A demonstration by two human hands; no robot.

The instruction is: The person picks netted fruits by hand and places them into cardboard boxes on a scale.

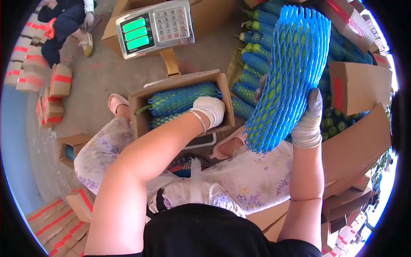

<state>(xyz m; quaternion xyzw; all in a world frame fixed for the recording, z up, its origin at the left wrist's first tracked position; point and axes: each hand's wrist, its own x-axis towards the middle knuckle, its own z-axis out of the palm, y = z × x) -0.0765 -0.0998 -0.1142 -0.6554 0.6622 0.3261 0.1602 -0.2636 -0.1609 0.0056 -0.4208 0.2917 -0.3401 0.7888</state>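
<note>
My right hand (310, 122), in a white glove with grey palm and fingers, grips a long green gourd in a blue foam net (287, 77) and holds it up at a tilt. My left hand (209, 110), also gloved, reaches into the right end of an open cardboard box (140, 122). Its fingers are hidden behind the back of the glove. Beside it in the box lies a net-wrapped gourd (184, 99), stem to the left, and part of another shows below. The box sits between my legs, apparently on the scale's platform (201, 143).
A digital scale display (154, 28) with lit green readouts stands beyond the box. Several netted gourds (257, 60) are piled at right, among open cartons (359, 88). Taped boxes (61, 81) are stacked at left, near another person (66, 23).
</note>
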